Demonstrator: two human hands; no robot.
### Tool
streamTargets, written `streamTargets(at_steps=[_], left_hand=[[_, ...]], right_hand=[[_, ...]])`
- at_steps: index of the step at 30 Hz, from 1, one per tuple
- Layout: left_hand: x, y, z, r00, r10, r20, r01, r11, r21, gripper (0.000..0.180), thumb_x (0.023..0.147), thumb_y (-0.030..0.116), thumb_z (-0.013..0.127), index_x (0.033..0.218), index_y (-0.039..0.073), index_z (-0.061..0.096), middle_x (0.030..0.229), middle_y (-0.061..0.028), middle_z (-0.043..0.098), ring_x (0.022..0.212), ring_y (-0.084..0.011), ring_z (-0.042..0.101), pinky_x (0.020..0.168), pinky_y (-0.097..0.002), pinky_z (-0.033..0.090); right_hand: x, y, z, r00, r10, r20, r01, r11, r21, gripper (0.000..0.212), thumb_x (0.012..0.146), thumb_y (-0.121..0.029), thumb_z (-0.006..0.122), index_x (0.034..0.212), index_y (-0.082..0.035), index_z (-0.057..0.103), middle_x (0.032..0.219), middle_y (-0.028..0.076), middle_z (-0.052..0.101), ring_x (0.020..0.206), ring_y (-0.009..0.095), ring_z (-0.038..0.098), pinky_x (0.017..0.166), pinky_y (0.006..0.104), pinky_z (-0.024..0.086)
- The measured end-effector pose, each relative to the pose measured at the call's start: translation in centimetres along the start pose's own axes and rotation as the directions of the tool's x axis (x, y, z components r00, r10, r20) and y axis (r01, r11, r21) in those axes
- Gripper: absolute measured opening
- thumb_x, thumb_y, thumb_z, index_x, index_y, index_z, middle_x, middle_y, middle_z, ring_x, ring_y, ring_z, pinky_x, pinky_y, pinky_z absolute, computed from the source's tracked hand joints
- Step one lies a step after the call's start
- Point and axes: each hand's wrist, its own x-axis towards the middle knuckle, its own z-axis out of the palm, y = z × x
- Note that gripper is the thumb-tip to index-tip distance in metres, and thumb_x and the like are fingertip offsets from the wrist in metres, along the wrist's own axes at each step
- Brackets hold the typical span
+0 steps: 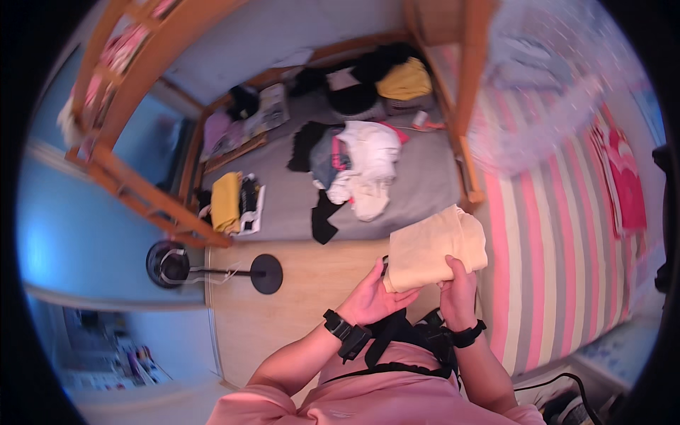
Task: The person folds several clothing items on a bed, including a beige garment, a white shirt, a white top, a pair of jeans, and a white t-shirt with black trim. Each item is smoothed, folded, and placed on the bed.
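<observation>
In R grip (459, 292), clamped: folded cream cloth (433, 244); L grip (372, 299) at its edge, can't tell if clenched. Fwd of both: clothes pile (372, 156) on gray bed (287, 202).

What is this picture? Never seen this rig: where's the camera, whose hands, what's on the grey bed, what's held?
There's no robot here, just a person's bare hands. The single picture comes from the left one of two fisheye cameras worn on the person's head, looking down; the wide lens bends straight edges. The right hand grips a folded cream cloth, thumb on top; the left hand is open at its lower-left corner. Beyond, the grey bed bears a loose heap of mostly white and dark clothes, with a folded yellow cloth near its left end. To the right is a striped bed.
</observation>
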Motion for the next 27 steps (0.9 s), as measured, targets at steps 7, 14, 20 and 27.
streamTargets(at_steps=[7,14,20,27], left_hand=[[-9.1,10.3,-6.7,0.737,0.562,-0.376,-0.430,0.819,0.380,0.041,0.101,0.013,0.066,0.139,0.007,0.053,0.132,-0.0094,0.065,0.119,-0.0218,0.065,0.096,-0.0371,0.058],[-20.3,30.7,-19.3,0.560,0.699,-0.445,-0.549,0.715,0.434,0.042,0.097,0.007,0.068,0.136,0.007,0.054,0.126,-0.0072,0.066,0.114,-0.0209,0.067,0.092,-0.0364,0.058],[-32.1,55.9,-31.8,0.484,0.790,-0.376,-0.552,0.609,0.570,0.049,0.096,0.009,0.062,0.144,0.004,0.051,0.138,-0.0115,0.063,0.125,-0.0246,0.063,0.104,-0.0400,0.054],[-39.6,73.1,-45.3,0.415,0.874,-0.251,-0.676,0.481,0.559,0.055,0.095,0.009,0.060,0.148,0.006,0.047,0.145,-0.0104,0.057,0.132,-0.0260,0.058,0.109,-0.0423,0.050]], right_hand=[[0.4,12.5,11.3,0.956,0.173,0.237,-0.080,0.931,-0.357,0.039,0.094,-0.017,0.071,0.129,-0.006,0.060,0.112,0.003,0.069,0.092,0.013,0.066,0.074,0.0276,0.051],[6.4,31.0,29.5,0.787,0.580,0.209,-0.470,0.784,-0.406,0.028,0.099,-0.024,0.067,0.122,-0.009,0.065,0.114,0.004,0.069,0.107,0.014,0.066,0.089,0.0310,0.055],[10.2,50.4,50.4,0.781,0.513,0.357,-0.356,0.835,-0.420,0.034,0.097,-0.017,0.069,0.130,-0.008,0.062,0.120,0.002,0.068,0.108,0.013,0.065,0.086,0.0303,0.056],[14.8,69.0,62.6,0.705,0.288,0.648,-0.027,0.924,-0.381,0.034,0.098,-0.016,0.071,0.127,-0.002,0.061,0.109,0.005,0.072,0.090,0.013,0.068,0.076,0.0283,0.056]])
